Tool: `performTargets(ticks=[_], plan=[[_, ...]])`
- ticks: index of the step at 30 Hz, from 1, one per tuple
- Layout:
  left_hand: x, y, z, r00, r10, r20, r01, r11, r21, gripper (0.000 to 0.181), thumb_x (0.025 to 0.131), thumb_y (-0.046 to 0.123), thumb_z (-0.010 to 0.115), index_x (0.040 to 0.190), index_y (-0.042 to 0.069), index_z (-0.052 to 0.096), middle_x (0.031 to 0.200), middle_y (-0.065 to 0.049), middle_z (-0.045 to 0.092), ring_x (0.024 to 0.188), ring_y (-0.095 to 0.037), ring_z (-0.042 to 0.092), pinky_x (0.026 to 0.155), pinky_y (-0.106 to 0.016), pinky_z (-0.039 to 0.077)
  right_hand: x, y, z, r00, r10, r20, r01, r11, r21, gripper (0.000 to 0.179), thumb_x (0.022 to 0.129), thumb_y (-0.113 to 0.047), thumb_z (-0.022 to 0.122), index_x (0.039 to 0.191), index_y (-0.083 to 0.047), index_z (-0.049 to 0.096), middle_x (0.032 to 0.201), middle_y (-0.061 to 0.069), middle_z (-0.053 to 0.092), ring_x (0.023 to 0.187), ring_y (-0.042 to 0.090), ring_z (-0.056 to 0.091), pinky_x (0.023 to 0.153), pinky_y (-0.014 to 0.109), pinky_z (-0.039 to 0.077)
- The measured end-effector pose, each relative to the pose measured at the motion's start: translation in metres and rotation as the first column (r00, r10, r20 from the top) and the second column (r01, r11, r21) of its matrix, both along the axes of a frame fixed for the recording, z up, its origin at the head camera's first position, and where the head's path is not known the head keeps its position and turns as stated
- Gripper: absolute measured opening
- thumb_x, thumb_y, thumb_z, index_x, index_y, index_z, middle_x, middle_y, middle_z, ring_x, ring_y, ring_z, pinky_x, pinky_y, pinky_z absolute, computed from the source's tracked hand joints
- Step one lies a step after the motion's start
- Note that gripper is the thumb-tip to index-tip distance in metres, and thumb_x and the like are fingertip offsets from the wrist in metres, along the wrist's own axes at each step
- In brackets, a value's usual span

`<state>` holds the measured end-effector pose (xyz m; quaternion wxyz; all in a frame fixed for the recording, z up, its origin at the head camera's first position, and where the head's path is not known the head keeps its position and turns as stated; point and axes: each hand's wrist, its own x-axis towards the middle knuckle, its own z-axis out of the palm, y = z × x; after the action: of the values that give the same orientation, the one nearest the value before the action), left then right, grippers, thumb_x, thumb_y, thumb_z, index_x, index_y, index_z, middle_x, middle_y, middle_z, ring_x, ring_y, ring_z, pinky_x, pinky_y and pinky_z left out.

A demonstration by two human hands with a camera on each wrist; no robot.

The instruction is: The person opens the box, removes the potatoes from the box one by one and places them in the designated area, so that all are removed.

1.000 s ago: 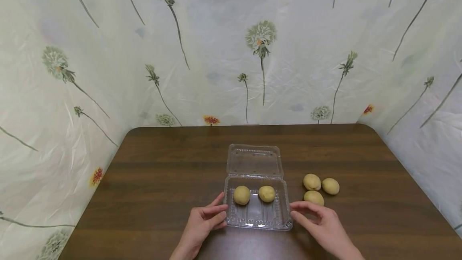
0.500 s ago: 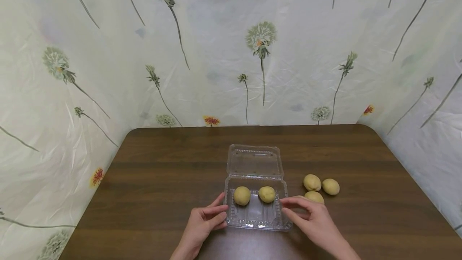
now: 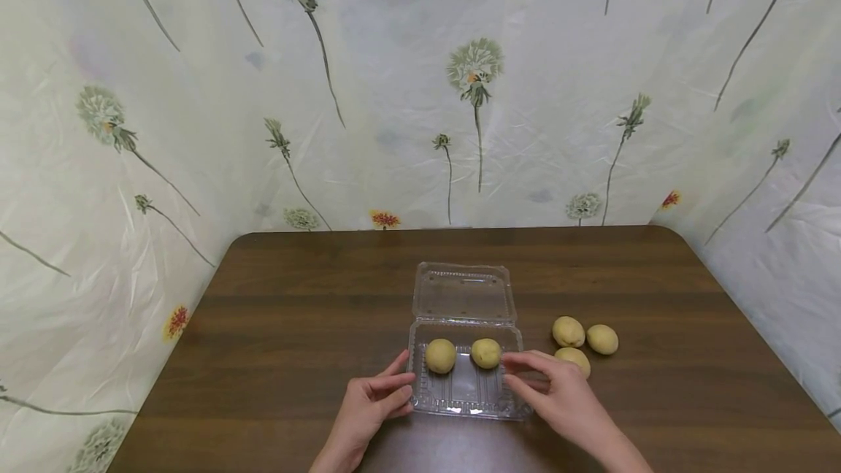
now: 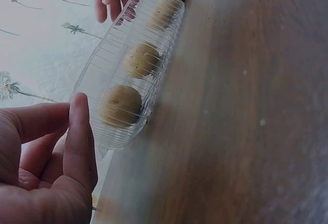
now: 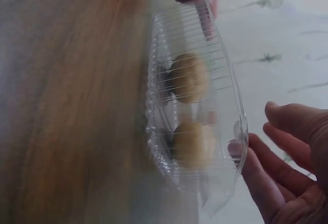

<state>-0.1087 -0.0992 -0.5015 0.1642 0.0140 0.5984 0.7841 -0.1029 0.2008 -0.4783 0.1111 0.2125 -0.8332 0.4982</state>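
A clear plastic clamshell container stands on the table with its lid folded back away from me. Inside sit two yellow potatoes, a left one and a right one. My left hand pinches the container's left rim between thumb and fingertip, as the left wrist view shows. My right hand reaches over the right rim, thumb and fingers apart and nothing between them. Its fingertips are close beside the right potato. In the right wrist view, a fingertip shows through the clear wall.
Three loose potatoes lie to the container's right: one at the back, one farther right and one in front, partly behind my right hand. The brown wooden table ends at a flower-patterned curtain.
My right hand has moved left from the container's right rim to over its inside, near the right potato. The left hand, container and potatoes have stayed in place.
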Motion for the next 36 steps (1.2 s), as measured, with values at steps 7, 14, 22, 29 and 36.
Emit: performTargets(ticks=[7, 14, 22, 29, 36], plan=[[0.0, 0.0, -0.001, 1.0, -0.001, 0.001, 0.001, 1.0, 0.006, 0.03, 0.09, -0.002, 0.068, 0.117, -0.015, 0.063, 0.147, -0.013, 0.044, 0.127, -0.023, 0.05, 0.08, -0.031, 0.058, -0.008, -0.007, 0.004, 0.995, 0.018, -0.096, -0.005, 0.991, 0.131, 0.027, 0.083, -0.006, 0.078, 0.109, -0.004, 0.072, 0.107, 0.0, 0.07, 0.092, 0.019, 0.069, 0.078, 0.034, 0.06], [0.0, 0.0, 0.0, 1.0, -0.003, 0.006, 0.003, 1.0, 0.012, 0.031, 0.09, -0.001, 0.068, 0.117, -0.015, 0.062, 0.148, -0.013, 0.044, 0.127, -0.023, 0.049, 0.081, -0.031, 0.058, -0.013, -0.012, 0.004, 0.984, 0.007, -0.18, 0.047, 0.955, 0.294, 0.032, 0.079, -0.007, 0.081, 0.11, -0.005, 0.072, 0.108, -0.001, 0.07, 0.095, 0.015, 0.066, 0.077, 0.031, 0.059], [-0.001, 0.0, -0.002, 1.0, -0.003, 0.007, 0.002, 1.0, 0.011, 0.032, 0.089, -0.001, 0.069, 0.117, -0.015, 0.062, 0.147, -0.013, 0.044, 0.127, -0.022, 0.049, 0.081, -0.031, 0.058, -0.017, -0.02, 0.006, 0.984, 0.0, -0.18, 0.082, 0.891, 0.448, 0.034, 0.081, -0.012, 0.08, 0.112, -0.005, 0.07, 0.111, 0.003, 0.068, 0.096, 0.018, 0.066, 0.081, 0.034, 0.058], [-0.001, 0.0, -0.002, 1.0, 0.001, 0.006, -0.001, 1.0, 0.01, 0.031, 0.09, -0.001, 0.068, 0.117, -0.015, 0.062, 0.147, -0.013, 0.044, 0.126, -0.022, 0.05, 0.08, -0.031, 0.058, -0.019, -0.024, 0.003, 0.979, -0.021, -0.204, 0.126, 0.844, 0.521, 0.037, 0.08, -0.012, 0.082, 0.114, -0.006, 0.07, 0.115, 0.006, 0.066, 0.1, 0.022, 0.066, 0.082, 0.037, 0.058], [0.0, 0.0, -0.002, 1.0, 0.001, 0.007, -0.001, 1.0, 0.012, 0.031, 0.089, -0.002, 0.069, 0.117, -0.015, 0.062, 0.147, -0.013, 0.044, 0.125, -0.022, 0.051, 0.08, -0.031, 0.058, -0.022, -0.028, 0.004, 0.985, -0.033, -0.169, 0.125, 0.811, 0.571, 0.04, 0.079, -0.011, 0.082, 0.116, -0.003, 0.069, 0.12, 0.012, 0.064, 0.107, 0.029, 0.063, 0.087, 0.042, 0.055]])
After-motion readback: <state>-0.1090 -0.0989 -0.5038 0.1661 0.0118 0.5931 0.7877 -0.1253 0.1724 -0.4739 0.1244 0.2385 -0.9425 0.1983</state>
